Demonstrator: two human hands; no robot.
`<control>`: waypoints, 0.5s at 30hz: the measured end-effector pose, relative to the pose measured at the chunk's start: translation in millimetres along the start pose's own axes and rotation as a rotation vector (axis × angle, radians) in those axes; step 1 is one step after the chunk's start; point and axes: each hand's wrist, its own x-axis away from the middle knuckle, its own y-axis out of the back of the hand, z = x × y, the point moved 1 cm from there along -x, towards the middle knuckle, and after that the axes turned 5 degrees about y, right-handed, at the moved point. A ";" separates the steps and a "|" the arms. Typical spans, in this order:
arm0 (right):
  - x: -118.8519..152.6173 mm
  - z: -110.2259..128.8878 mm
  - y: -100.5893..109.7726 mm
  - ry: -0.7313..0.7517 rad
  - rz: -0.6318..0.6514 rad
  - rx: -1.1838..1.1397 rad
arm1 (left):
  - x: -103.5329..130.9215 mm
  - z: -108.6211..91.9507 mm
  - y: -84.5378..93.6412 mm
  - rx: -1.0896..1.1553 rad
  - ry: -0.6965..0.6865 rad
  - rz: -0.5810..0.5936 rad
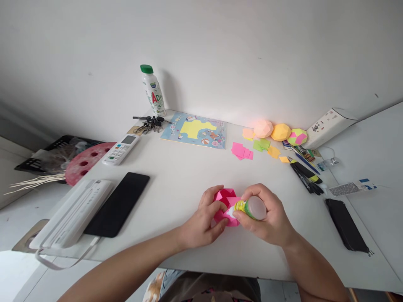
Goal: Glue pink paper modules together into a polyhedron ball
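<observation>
Near the front of the table, my left hand (208, 220) grips a partly built, hollow pink folded-paper shape (231, 193) by its left side. My right hand (267, 214) is closed around a glue bottle (250, 208) with a yellow and green label. The bottle is tilted, its white nozzle pointing down at the pink paper. Whether the tip touches the paper is hard to make out. Part of the paper shape is hidden behind my fingers.
Finished paper balls (281, 132) and pink paper slips (242, 151) lie at the back right. A blue-and-yellow sheet (198, 130), a drink bottle (154, 92) and keys (153, 124) are behind. Left are a remote (121, 150) and phone (118, 204); right, a black pouch (346, 226).
</observation>
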 end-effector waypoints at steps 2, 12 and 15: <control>1.2 -0.4 -0.8 0.001 0.006 -0.005 | 0.2 0.3 -0.1 -0.006 0.000 -0.005; 0.8 5.5 4.4 -0.013 0.002 0.046 | -0.6 0.0 0.0 0.006 0.008 0.011; 1.2 3.3 3.7 0.001 -0.010 0.031 | -0.1 0.5 -0.1 0.004 0.008 0.011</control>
